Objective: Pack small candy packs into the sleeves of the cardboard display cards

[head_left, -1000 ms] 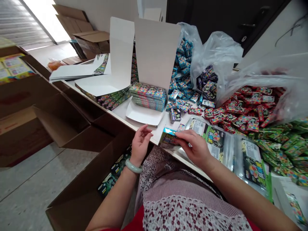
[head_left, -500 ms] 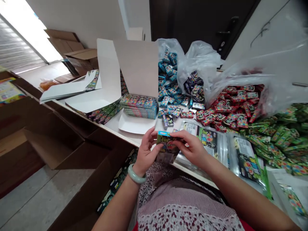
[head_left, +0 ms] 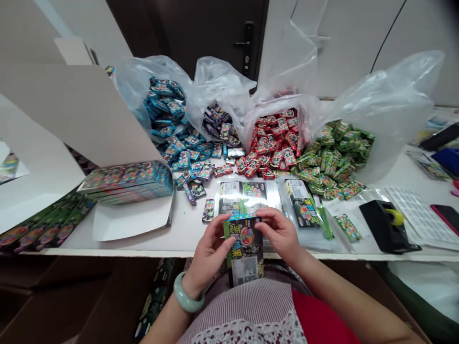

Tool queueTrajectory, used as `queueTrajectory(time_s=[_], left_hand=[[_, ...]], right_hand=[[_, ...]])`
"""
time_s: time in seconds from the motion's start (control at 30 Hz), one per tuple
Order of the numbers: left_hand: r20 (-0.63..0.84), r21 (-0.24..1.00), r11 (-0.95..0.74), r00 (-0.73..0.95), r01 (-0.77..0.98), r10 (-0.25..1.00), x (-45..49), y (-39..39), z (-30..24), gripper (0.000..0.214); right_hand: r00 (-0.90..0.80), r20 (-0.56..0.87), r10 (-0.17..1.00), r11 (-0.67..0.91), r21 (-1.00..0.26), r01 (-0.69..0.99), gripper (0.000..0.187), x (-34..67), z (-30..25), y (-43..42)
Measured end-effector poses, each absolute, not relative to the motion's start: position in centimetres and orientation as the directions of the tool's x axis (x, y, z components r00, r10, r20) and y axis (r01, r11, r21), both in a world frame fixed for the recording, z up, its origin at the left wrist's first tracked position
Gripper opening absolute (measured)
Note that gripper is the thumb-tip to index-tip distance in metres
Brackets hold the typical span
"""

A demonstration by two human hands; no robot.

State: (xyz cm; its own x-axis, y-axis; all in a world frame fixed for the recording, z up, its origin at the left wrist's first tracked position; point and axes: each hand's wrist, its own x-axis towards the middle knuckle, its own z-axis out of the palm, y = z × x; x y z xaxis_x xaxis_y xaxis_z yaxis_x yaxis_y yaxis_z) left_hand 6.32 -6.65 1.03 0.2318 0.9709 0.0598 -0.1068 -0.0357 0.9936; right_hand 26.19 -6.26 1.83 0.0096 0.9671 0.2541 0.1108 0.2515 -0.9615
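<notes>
Printed packet (head_left: 245, 243): held upright over the lap, just short of the near edge of the bench (head_left: 186, 235), colourful face toward the camera, pale label panel at the bottom. Pinched from both sides. Left hand (head_left: 210, 253) closed on the left edge, thumb across the face. Right hand (head_left: 281, 234) closed on the upper right corner between thumb and forefinger. Both grips narrow and closed on the packet, nothing else in either.

Probably light and thin, judging by the easy fingertip hold. Glossy, so likely a little slippery under dry fingers. Seemingly flexible rather than stiff, apt to bow if held by one corner alone. Best taken at the two side edges near the top, as here, or flat across the middle with thumb in front and fingers behind. Not fragile by the look of it, yet likely to crease under a hard squeeze.

Just beyond, flat on the bench: similar packets in clear sleeves (head_left: 244, 196), with one loose small box (head_left: 208, 210) beside them. Farther back, clear bags spilling small boxes: blue heap (head_left: 172, 110), purple heap (head_left: 218, 122), red heap (head_left: 274, 138), green heap (head_left: 333, 157). To the left, an open white carton (head_left: 125, 224) holding a stack of packs (head_left: 129, 181). To the right, a black tape dispenser (head_left: 385, 224) and a sheet of labels (head_left: 416, 215). Pale green bangle (head_left: 186, 296) on the left wrist.
</notes>
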Motion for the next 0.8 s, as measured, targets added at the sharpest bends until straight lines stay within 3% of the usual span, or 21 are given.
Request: queueTrajectory(time_s=[0.17, 0.23, 0.3, 0.4, 0.53, 0.63, 0.8], left_hand=[[0.169, 0.985, -0.172, 0.114, 0.016, 0.979, 7.3, -5.3, 2.3, 0.011], [0.183, 0.983, -0.184, 0.064, 0.007, 0.981, 7.8, -4.8, 2.7, 0.008], [0.146, 0.988, -0.144, 0.027, -0.046, 0.989, 8.1, -4.4, 2.8, 0.012], [0.102, 0.992, -0.099, 0.041, -0.08, 0.994, 7.9, -4.3, 2.8, 0.026], [0.153, 0.987, -0.147, 0.11, -0.064, 0.982, 7.4, -4.3, 3.1, 0.011], [0.111, 0.992, -0.104, 0.09, -0.072, 0.99, 7.3, -3.8, 3.6, 0.01], [0.047, 0.996, -0.04, 0.089, -0.076, 0.995, 7.3, -2.8, 4.3, 0.009]], right_hand=[[-0.192, 0.153, 0.969, 0.179, -0.976, 0.126, 0.013, 27.9, 3.6, -4.5], [-0.232, 0.116, 0.966, 0.137, -0.988, 0.076, 0.008, 28.3, 4.3, -3.6], [-0.242, 0.095, 0.966, 0.114, -0.991, 0.068, 0.016, 28.5, 4.8, -3.1], [-0.325, 0.165, 0.931, 0.239, -0.95, 0.201, 0.015, 28.7, 5.6, -3.0], [-0.424, 0.237, 0.874, 0.367, -0.893, 0.258, 0.005, 28.2, 6.4, -3.2], [-0.37, 0.13, 0.92, 0.248, -0.923, 0.293, 0.006, 27.3, 6.7, -2.6], [-0.384, -0.046, 0.922, 0.037, -0.978, 0.206, 0.008, 26.4, 7.0, -1.6]])
